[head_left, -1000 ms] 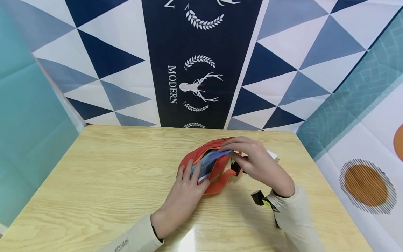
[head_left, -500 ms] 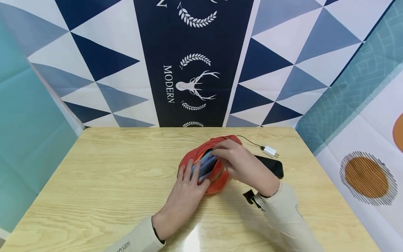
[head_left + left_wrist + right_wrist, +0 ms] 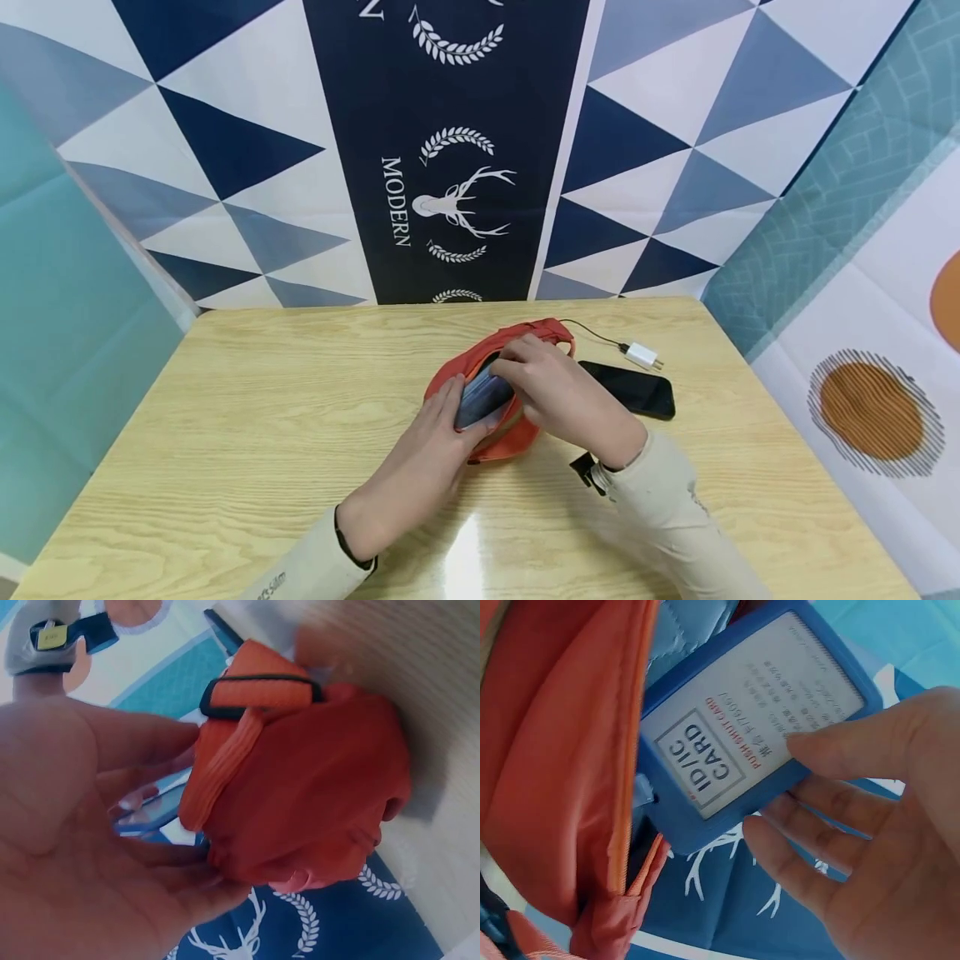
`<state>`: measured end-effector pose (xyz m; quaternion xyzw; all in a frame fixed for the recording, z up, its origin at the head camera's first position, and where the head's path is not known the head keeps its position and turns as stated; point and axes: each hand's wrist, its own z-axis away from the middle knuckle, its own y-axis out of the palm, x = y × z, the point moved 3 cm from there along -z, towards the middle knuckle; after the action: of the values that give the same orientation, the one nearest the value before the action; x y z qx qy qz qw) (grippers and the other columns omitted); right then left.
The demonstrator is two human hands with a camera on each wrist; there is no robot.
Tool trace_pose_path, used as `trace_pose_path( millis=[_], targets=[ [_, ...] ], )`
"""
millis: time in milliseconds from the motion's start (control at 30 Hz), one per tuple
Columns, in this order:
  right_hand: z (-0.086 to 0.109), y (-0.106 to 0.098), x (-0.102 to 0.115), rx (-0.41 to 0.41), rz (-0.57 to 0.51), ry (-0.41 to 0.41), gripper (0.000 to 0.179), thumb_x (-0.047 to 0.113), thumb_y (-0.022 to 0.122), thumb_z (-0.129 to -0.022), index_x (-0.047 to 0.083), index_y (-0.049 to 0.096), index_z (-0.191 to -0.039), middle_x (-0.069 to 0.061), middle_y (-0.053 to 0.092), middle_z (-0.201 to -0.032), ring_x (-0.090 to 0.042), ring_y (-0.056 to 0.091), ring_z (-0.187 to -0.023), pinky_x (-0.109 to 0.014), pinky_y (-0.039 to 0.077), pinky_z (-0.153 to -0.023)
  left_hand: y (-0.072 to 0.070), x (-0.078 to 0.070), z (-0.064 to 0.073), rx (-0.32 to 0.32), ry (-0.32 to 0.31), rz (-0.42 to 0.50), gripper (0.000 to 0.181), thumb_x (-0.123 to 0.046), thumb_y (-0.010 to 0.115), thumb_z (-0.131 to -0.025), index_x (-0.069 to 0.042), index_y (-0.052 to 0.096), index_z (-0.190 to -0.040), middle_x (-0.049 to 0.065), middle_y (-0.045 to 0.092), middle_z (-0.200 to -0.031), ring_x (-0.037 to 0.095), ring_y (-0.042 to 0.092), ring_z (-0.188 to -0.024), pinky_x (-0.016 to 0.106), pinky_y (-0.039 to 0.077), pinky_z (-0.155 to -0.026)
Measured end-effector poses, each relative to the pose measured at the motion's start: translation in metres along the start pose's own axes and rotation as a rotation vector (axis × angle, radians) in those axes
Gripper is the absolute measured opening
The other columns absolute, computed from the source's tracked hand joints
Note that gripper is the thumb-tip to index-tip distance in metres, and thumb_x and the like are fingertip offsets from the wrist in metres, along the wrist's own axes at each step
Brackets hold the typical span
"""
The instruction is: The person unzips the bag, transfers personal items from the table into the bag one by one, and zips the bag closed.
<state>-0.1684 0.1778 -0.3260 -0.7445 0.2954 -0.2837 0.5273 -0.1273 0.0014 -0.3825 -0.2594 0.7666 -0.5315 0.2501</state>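
A red waist bag [image 3: 459, 365] lies on the table with its zipped mouth apart. My left hand [image 3: 412, 471] grips its near end; in the left wrist view the thumb meets the orange strap [image 3: 274, 694] and the fingers lie against the red cloth [image 3: 315, 780]. My right hand [image 3: 558, 396] is at the bag's mouth. In the right wrist view it pinches a blue-framed card holder [image 3: 742, 712], printed "ID/IC CARD", between thumb and fingers. One end of the holder is behind the bag's zipped edge [image 3: 626, 787]. Shiny grey-blue lining [image 3: 686, 634] shows inside.
A black phone [image 3: 633, 390] lies right of the bag. Behind it is a white charger plug [image 3: 641, 356] with a thin dark cable running to the bag. The wooden table [image 3: 300, 400] ends at a patterned cloth backdrop [image 3: 442, 150].
My right hand has moved left with the card holder, further into the bag's mouth, bringing the phone into view. My left fingers have drawn together and the hand now grips the bag's end.
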Motion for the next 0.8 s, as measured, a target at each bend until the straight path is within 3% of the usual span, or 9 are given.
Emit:
trace_pose_path(
  millis=[167, 333, 633, 800],
  targets=[
    [0.001, 0.002, 0.007, 0.0, 0.069, -0.036, 0.041, -0.01, 0.067, -0.078, 0.012, 0.073, -0.112, -0.005, 0.063, -0.11, -0.022, 0.056, -0.107, -0.038, 0.05, -0.093, -0.002, -0.002, 0.0, 0.021, 0.03, 0.0, 0.043, -0.004, 0.067, -0.09, -0.017, 0.064, -0.131, 0.035, 0.034, -0.149, 0.047, 0.032, -0.14, 0.052, 0.036, -0.11],
    [-0.001, 0.009, 0.011, -0.021, 0.09, -0.079, 0.031, -0.005, 0.065, -0.083, 0.012, 0.074, -0.106, -0.006, 0.062, -0.106, -0.022, 0.055, -0.104, -0.038, 0.049, -0.091, -0.001, -0.003, 0.0, 0.032, 0.016, -0.031, 0.036, -0.008, 0.067, -0.092, -0.016, 0.065, -0.127, 0.035, 0.033, -0.149, 0.048, 0.031, -0.141, 0.053, 0.035, -0.111],
    [-0.003, 0.013, 0.017, -0.116, 0.078, -0.139, 0.017, 0.004, 0.064, -0.087, 0.013, 0.073, -0.099, -0.003, 0.063, -0.094, -0.02, 0.051, -0.092, -0.035, 0.046, -0.082, 0.004, -0.006, -0.004, -0.024, -0.028, -0.111, 0.023, -0.015, 0.07, -0.092, -0.015, 0.064, -0.114, 0.035, 0.041, -0.143, 0.05, 0.04, -0.135, 0.057, 0.044, -0.1],
    [-0.002, 0.019, 0.016, -0.05, 0.129, -0.101, 0.017, 0.003, 0.066, -0.086, 0.012, 0.076, -0.097, -0.004, 0.064, -0.092, -0.022, 0.051, -0.089, -0.036, 0.047, -0.081, 0.005, -0.008, -0.003, -0.03, -0.042, -0.113, 0.028, -0.016, 0.07, -0.093, -0.017, 0.066, -0.12, 0.034, 0.039, -0.146, 0.05, 0.038, -0.136, 0.058, 0.044, -0.1]
  ],
)
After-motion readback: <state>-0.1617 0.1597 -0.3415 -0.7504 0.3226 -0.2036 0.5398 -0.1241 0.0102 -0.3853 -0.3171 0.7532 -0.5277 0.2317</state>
